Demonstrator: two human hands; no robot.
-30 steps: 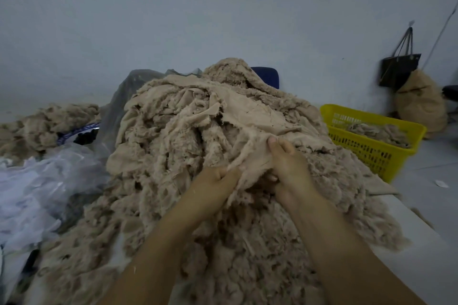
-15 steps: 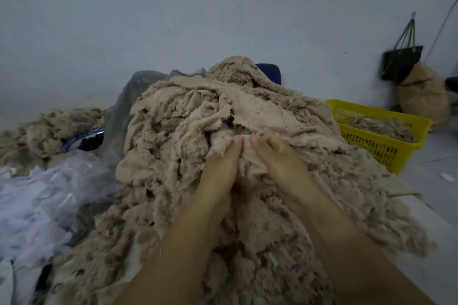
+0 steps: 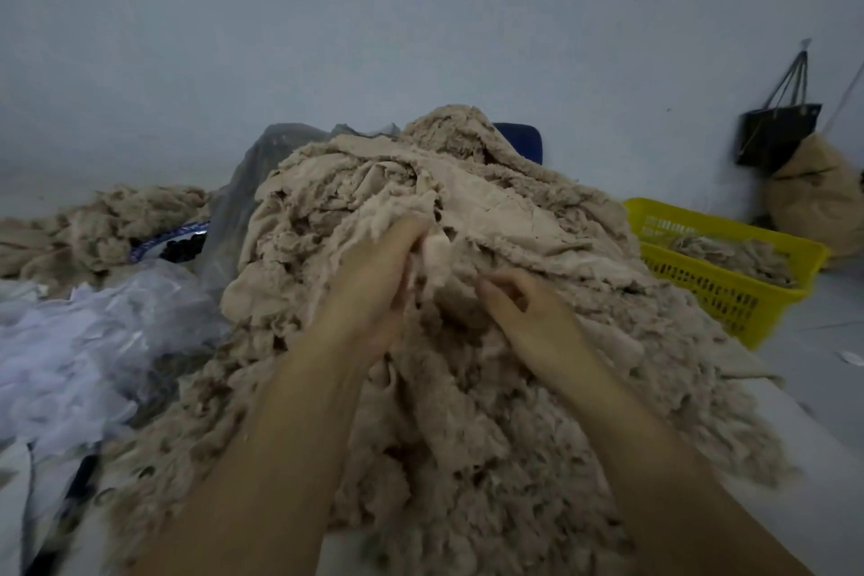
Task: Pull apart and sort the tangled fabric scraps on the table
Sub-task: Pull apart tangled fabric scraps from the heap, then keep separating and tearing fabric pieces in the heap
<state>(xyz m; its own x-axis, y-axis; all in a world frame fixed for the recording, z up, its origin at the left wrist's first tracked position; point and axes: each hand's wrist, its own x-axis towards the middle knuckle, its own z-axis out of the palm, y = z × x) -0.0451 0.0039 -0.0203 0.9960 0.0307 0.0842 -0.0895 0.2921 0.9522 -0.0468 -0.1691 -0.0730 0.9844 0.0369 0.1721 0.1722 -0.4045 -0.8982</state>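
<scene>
Beige fabric scraps point(image 3: 467, 388) heaped centre, yellow latticed basket point(image 3: 729, 295) right, black bag point(image 3: 774, 136) far right, white plastic point(image 3: 70, 341) left, pale grey wall point(image 3: 327, 37)

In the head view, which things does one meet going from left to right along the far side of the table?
small heap → clear bag → big pile → yellow basket. The bags by the wall overlap the basket, so they are left out.

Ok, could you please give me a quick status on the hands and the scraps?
Left hand grips a scrap atop the pile. Right hand on pile, grip unclear. Basket apart, right.
</scene>
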